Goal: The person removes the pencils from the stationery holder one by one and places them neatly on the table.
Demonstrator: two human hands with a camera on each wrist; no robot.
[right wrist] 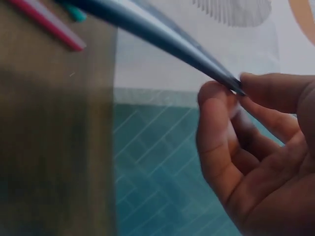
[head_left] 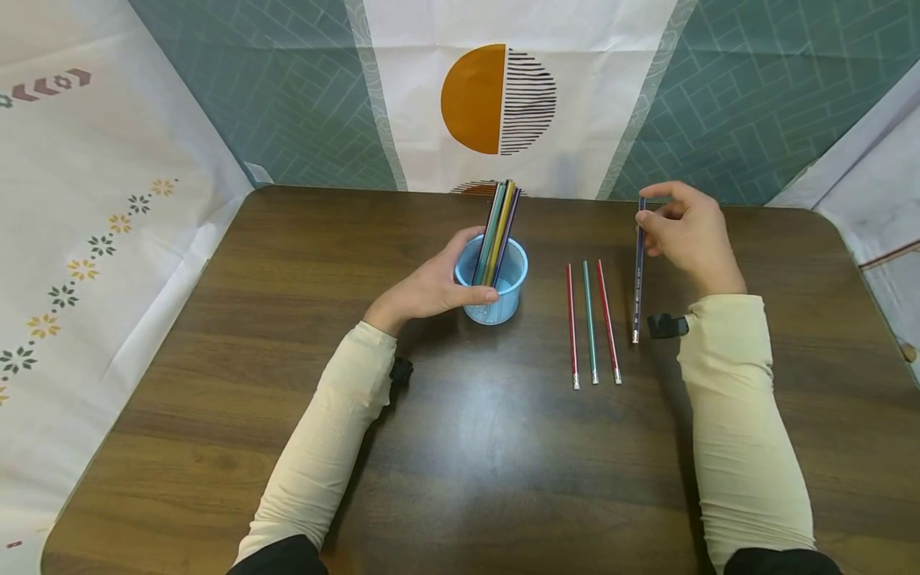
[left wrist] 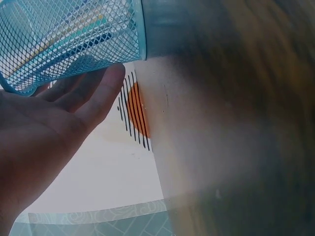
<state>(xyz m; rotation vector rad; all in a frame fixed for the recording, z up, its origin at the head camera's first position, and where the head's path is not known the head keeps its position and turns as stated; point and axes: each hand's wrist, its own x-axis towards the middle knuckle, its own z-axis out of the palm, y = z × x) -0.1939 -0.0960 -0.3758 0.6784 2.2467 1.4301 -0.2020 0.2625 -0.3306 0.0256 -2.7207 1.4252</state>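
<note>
My left hand (head_left: 438, 281) grips the near-left side of a light blue mesh pencil cup (head_left: 496, 310), thumb in front and fingers behind. Several pencils (head_left: 496, 228) in teal, yellow and dark tones lean inside the cup. In the left wrist view, the fingers (left wrist: 101, 96) lie along the mesh. My right hand (head_left: 691, 239) pinches the top end of a dark blue pencil (head_left: 637, 279) between thumb and fingers; its eraser end points toward me. To its left lie a red pencil (head_left: 572, 327), a teal pencil (head_left: 590, 323) and another red pencil (head_left: 609, 323), side by side.
The brown wooden table (head_left: 460, 479) ends at a back edge just beyond the cup and my right hand. Behind it hangs a white and green patterned cloth (head_left: 589, 48). Another white cloth (head_left: 93, 200) hangs at the left.
</note>
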